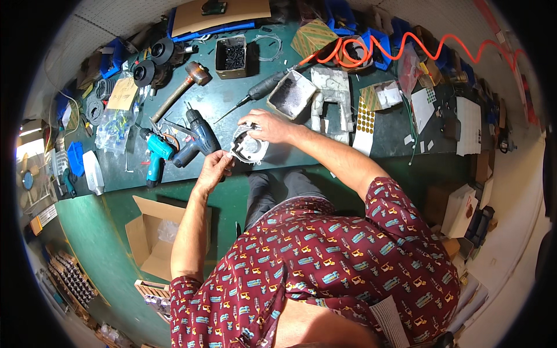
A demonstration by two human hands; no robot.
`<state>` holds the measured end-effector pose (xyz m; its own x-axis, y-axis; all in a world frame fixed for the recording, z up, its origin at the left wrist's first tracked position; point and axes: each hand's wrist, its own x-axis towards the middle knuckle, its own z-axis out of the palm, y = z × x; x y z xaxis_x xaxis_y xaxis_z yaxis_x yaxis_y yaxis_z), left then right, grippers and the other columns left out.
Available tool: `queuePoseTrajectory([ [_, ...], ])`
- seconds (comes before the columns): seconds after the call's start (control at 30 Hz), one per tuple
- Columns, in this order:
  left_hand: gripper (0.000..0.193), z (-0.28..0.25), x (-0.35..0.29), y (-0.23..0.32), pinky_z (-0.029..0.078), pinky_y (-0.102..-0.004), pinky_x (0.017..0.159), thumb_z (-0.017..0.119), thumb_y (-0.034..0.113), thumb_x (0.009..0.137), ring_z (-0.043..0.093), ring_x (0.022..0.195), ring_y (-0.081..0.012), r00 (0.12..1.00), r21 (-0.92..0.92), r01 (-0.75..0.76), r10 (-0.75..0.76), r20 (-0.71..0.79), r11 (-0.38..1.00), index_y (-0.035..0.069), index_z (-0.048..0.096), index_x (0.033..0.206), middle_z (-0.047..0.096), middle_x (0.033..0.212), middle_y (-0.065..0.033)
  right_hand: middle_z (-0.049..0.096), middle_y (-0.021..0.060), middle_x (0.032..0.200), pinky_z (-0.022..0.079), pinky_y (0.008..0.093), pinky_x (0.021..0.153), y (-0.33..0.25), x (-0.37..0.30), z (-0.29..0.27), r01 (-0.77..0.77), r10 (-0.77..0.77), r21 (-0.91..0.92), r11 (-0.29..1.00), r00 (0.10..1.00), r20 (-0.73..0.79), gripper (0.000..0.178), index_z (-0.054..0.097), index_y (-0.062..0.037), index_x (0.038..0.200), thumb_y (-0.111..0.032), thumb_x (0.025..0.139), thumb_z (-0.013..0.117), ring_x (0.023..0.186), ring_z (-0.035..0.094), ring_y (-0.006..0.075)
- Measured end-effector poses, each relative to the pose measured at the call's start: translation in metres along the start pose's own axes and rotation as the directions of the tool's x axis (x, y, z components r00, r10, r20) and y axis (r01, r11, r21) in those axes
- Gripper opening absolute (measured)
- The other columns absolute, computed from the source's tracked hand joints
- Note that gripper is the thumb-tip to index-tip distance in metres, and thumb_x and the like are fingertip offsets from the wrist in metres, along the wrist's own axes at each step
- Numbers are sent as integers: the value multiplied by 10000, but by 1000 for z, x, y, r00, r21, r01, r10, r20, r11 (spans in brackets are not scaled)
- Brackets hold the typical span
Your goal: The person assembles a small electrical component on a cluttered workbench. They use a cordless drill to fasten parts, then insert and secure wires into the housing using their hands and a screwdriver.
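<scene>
Green workshop table (400, 142), crowded with tools and parts, green floor below.

Item in hand: round grey-white motor housing (249, 146), at the near edge of the table, centre of the scene. Right hand (268, 126) lies over its far rim, fingers curled closed on it. Left hand (213, 168) is closed in a pinch at the housing's near left side; what it pinches is too small to tell.

Just left of the housing: dark blue cordless drill (197, 139), then a teal cordless drill (155, 152). Farther off: mallet (184, 84), box of black screws (231, 56), rotary tool (256, 93), open grey metal box (291, 94). Far right: orange coiled hose (406, 49). On the floor, near left: open cardboard box (152, 235).

Handling note, as judgement: the right hand should keep the housing pressed steady on the table edge, so that the left can work its small part without the housing turning or slipping off.
</scene>
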<state>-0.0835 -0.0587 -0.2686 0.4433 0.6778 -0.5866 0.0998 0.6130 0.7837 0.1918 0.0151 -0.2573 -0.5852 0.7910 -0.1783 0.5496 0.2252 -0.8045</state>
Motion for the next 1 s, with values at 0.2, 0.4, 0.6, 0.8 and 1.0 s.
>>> queuePoseTrajectory([
  [0.2,311,-7,7,18,378,-220,479,561,367,1048,477,527,-57,968,106,130,-149,201,986,92,667,951,562,702,59,612,141,1198,487,443,1024,-5,3,-1,-17,17,-11,1000,999,27,450,623,-169,1296,-219,849,628,1191,572,344],
  [0.4,208,5,4,7,476,-375,577,654,208,966,607,642,-226,976,556,-182,220,-2,811,28,655,863,604,699,-46,608,152,1189,472,439,1040,-7,2,-4,16,-17,42,999,1000,15,452,623,-169,1291,-212,841,632,1180,570,351],
  [0.6,203,28,-8,-1,530,-448,666,661,208,936,655,742,-325,893,849,-117,429,-138,516,15,632,881,655,789,-141,606,159,1157,469,441,1039,-8,-1,-3,16,-16,16,1000,1000,16,438,629,-155,1280,-201,844,626,1173,570,357],
  [0.8,261,-5,2,4,446,-226,527,579,293,1041,524,632,-53,959,-260,240,-187,213,935,70,692,967,584,722,41,601,151,1159,468,441,1040,-5,1,-2,33,-33,27,999,999,8,438,622,-158,1285,-211,850,622,1179,567,355],
  [1.0,244,-4,5,-1,405,-218,525,633,278,1017,534,627,-52,986,-167,110,-87,140,980,76,695,894,610,731,42,612,156,1188,466,437,1046,-8,3,-1,8,-8,26,1000,1000,15,436,633,-142,1272,-202,841,617,1183,567,354],
])
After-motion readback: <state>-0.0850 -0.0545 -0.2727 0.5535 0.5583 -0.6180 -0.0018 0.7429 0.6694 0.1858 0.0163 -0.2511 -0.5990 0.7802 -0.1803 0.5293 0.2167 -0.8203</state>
